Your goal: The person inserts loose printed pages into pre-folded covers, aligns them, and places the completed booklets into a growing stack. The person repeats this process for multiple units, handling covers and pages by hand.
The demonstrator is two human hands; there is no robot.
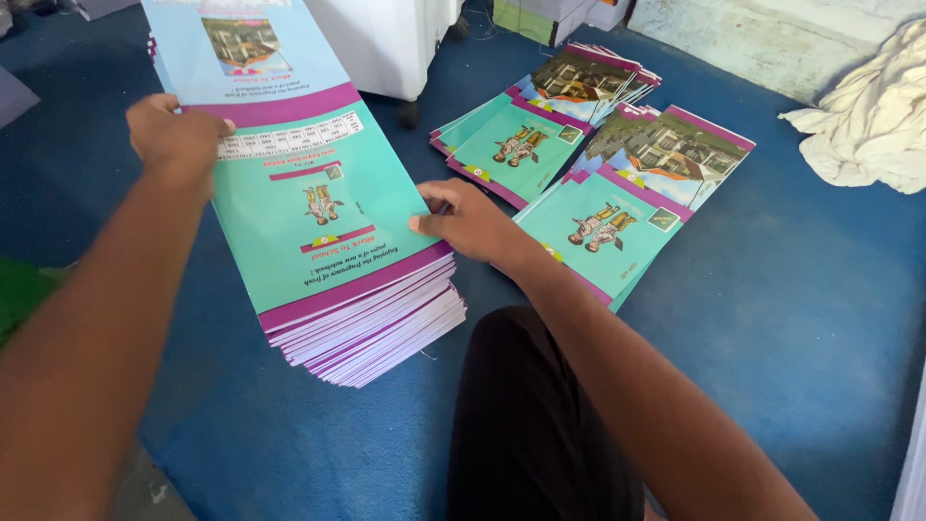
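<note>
Blue carpeted floor [791, 318] fills the view, and the person sits on it with a dark-clad knee [540, 415] drawn up between the arms. Directly under the hands lies a tall stack of printed sheets [328, 241], teal with purple bands and a pale blue upper part showing a picture of a building. Its long axis runs away from the person, tilted a little toward the left, so the near short edge fans out just left of the knee and the far end runs out of the top of the view.

The left hand [174, 135] rests on the left long edge of the stack, about halfway along, fingers curled over the top sheet and pressing on it; whether it pinches one sheet or several cannot be told. The right hand [468, 220] lies at the right long edge, nearer the close end, fingertips touching the edge of the top sheets, not clenched. Both hands therefore bracket the stack across its short axis, the right one nearer the person.

Just beyond the right hand, to its right, sit two smaller fanned piles of the same kind of sheet: a nearer pile [627, 207] almost touching the wrist and a farther pile [540, 111] behind it. Well off to the right lies a crumpled cream cloth [868, 116]. Beyond the stack stands a white cabinet [386, 39].
</note>
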